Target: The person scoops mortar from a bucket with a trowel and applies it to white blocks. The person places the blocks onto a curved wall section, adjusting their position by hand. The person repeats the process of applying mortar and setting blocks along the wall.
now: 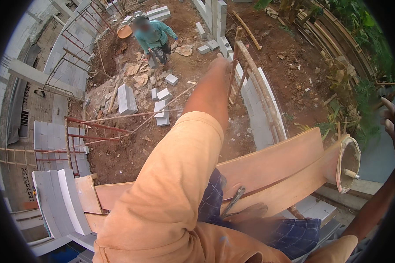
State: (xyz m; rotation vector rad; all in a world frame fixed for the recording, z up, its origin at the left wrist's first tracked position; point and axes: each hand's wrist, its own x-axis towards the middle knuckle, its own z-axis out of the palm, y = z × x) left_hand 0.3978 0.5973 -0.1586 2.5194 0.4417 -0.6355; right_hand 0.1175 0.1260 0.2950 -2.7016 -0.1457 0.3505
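Note:
My left arm reaches forward across the middle in an orange sleeve. Its hand point(223, 65) is at the upper part of a rusty scaffold post point(238, 40) and appears closed round it; the fingers are partly hidden. At the right rim, my right hand point(388, 117) is raised with bent fingers apart, and nothing shows in it. Below that hand a round container with a pale, crusted rim point(359, 160) lies tipped at the end of the planks, a short handle point(350, 173) sticking out. My bare foot point(248, 213) rests by the wooden planks point(272, 164).
Down on the soil, a person in a green top point(156, 35) stands among rubble and loose white blocks point(126, 100). Red scaffold frames point(77, 144) stand at left. A block wall point(254, 109) runs below the pole at right. Several stacked blocks point(59, 204) sit at lower left.

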